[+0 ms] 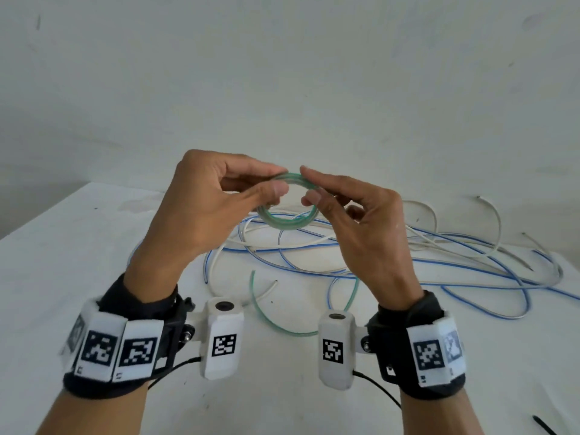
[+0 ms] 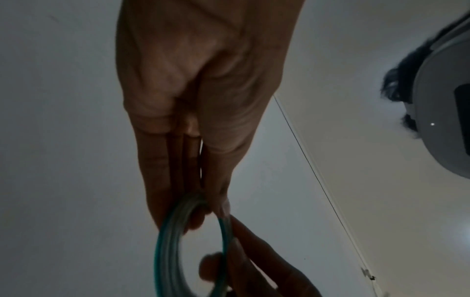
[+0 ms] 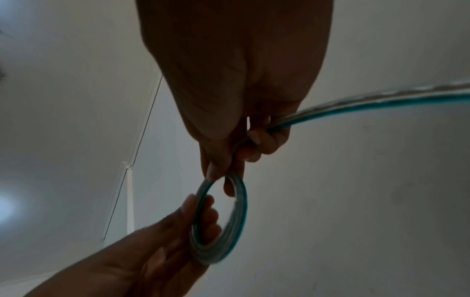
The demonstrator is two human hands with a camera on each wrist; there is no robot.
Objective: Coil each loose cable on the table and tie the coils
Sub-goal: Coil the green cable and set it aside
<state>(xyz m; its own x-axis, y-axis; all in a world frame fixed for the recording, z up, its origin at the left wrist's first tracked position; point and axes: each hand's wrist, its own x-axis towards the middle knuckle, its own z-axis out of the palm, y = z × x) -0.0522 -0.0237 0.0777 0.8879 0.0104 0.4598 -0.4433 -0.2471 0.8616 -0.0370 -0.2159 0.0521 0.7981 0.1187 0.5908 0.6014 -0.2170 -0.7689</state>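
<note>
In the middle of the head view, both hands hold a small round coil of translucent green-striped plastic cable (image 1: 287, 200) in the air above the white tabletop (image 1: 78, 246). The left hand (image 1: 201, 202) pinches the coil's left side, its thumb in front and its curled fingers behind, so the loops are gathered between them. The right hand (image 1: 361, 221) pinches the coil's right side between thumb and forefinger; in the right wrist view (image 3: 218, 221) the cable's free length (image 3: 368, 100) also runs through this hand's curled lower fingers and leaves toward the right edge of the frame. In the left wrist view the coil (image 2: 167, 241) sits at the tips of the left fingers, low in the frame, with the right hand's fingers touching its far side.

Below the hands in the head view, the loose tail of green-striped cable (image 1: 260, 309) curves over the tabletop between the two wrist cameras. Behind it, from the centre toward the right edge, lies a tangle of blue-striped and plain white cables (image 1: 455, 265), spread loosely and crossing one another. A thin black strip (image 1: 544, 430) lies at the lower right corner; what it is cannot be told.
</note>
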